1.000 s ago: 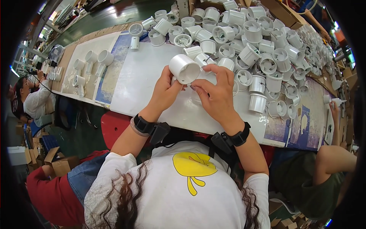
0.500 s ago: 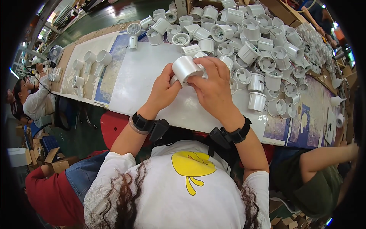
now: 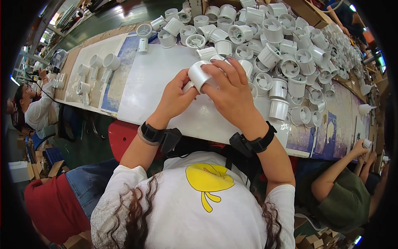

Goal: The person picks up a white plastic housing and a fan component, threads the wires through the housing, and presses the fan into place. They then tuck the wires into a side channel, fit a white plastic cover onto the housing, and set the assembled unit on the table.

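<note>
Both hands hold a glossy white cylindrical housing [image 3: 199,75] above the white work board [image 3: 151,83]. My left hand [image 3: 176,98] is closed around its left side, with a short pale stub showing by the thumb. My right hand [image 3: 232,99] grips the right end, its fingers over the top and its thumb at the rim. The inside of the open end is hidden by that hand. Beyond my hands lies a big heap of white cylindrical fan units [image 3: 290,66], several with blades and thin wires showing.
A white housing with a handle and grille [image 3: 144,37] stands at the board's far left. Several handled housings [image 3: 111,62] rest further left. Co-workers sit at the left bench and on the right, one holding a small white part [image 3: 367,143]. A red stool [image 3: 120,135] stands by my left side.
My right hand has shifted over the housing, fingers now higher and further across it, thumb at its rim. The co-worker's arm on the right has bent, and a white part shows in that hand.
</note>
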A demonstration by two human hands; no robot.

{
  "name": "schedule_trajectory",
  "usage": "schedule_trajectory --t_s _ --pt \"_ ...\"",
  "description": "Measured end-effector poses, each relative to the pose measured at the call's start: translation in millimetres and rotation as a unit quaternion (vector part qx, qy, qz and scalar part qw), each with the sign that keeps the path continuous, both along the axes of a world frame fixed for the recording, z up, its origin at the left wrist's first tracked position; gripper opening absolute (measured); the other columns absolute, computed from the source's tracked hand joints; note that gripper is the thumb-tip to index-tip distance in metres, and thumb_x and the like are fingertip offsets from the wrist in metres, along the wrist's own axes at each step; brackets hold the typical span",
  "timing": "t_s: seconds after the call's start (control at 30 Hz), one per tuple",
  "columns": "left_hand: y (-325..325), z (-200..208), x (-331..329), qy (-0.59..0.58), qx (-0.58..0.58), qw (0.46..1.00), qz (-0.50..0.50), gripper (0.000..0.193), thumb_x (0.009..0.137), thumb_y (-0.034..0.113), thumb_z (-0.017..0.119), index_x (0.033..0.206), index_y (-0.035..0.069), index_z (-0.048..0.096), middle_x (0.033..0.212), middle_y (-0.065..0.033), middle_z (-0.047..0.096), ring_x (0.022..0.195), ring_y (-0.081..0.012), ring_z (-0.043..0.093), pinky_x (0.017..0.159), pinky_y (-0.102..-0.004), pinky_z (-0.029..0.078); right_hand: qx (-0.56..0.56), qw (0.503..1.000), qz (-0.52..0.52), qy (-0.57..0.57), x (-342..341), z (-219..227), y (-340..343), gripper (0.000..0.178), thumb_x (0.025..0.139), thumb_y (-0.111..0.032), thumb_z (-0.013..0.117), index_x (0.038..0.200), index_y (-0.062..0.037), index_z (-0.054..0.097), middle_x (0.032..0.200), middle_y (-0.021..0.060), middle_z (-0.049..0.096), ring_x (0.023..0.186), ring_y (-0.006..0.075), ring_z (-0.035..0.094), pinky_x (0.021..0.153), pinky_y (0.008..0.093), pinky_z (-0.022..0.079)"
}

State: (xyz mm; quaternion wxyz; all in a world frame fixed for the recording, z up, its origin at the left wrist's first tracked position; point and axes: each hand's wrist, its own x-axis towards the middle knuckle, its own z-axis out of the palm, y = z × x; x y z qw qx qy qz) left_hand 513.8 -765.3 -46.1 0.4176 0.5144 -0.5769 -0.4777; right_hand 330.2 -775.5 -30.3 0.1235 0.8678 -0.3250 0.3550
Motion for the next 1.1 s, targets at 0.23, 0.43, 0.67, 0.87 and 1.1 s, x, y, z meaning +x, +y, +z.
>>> schedule_trajectory --t_s 0.23,0.43,0.67,0.87,1.1 --pt "1 0 0 -0.005 0.021 1.000 -0.013 0.039 0.084 0.004 0.058 0.122 0.002 0.051 0.105 -0.0072 0.065 0.082 -0.0098 0.062 0.069 -0.0242 0.051 0.031 0.998 0.040 0.022 -5 4 -2 0.021 0.067 -0.010 0.069 0.088 -0.0159 0.067 0.127 0.0012 0.054 0.125 0.0226 0.043 0.111 0.0443 0.028" --pt "-4 -1 4 0.048 0.086 0.995 -0.021 0.045 0.083 0.003 0.059 0.127 0.002 0.049 0.114 -0.0076 0.061 0.088 -0.0115 0.062 0.071 -0.0241 0.052 0.123 0.989 0.074 -0.043 -10 10 3 0.019 0.070 -0.011 0.072 0.088 -0.0128 0.068 0.131 0.0034 0.052 0.127 0.0253 0.042 0.111 0.0455 0.028" --pt "-2 -4 12 0.132 0.051 0.985 -0.102 0.054 0.087 0.007 0.061 0.137 0.001 0.042 0.123 -0.0064 0.057 0.096 -0.0118 0.060 0.073 -0.0244 0.052 0.143 0.982 0.069 -0.098 -10 -9 -2 0.018 0.070 -0.009 0.072 0.088 -0.0093 0.070 0.135 0.0078 0.050 0.129 0.0315 0.039 0.109 0.0463 0.030" --pt "-4 -11 16 0.144 0.051 0.983 -0.102 0.054 0.089 0.009 0.062 0.138 0.001 0.041 0.125 -0.0055 0.056 0.096 -0.0111 0.060 0.071 -0.0238 0.050 0.210 0.964 0.074 -0.147 -15 -9 -1 0.017 0.072 -0.008 0.069 0.089 -0.0081 0.071 0.136 0.0124 0.048 0.131 0.0350 0.036 0.107 0.0448 0.031" --pt "-6 -17 17 0.213 0.078 0.968 -0.108 0.053 0.088 0.007 0.061 0.137 0.001 0.042 0.125 -0.0056 0.056 0.094 -0.0112 0.061 0.067 -0.0235 0.048 0.216 0.963 0.030 -0.157 -11 -22 -9 0.016 0.074 -0.015 0.069 0.088 -0.0074 0.071 0.132 0.0148 0.050 0.129 0.0360 0.037 0.106 0.0457 0.031"
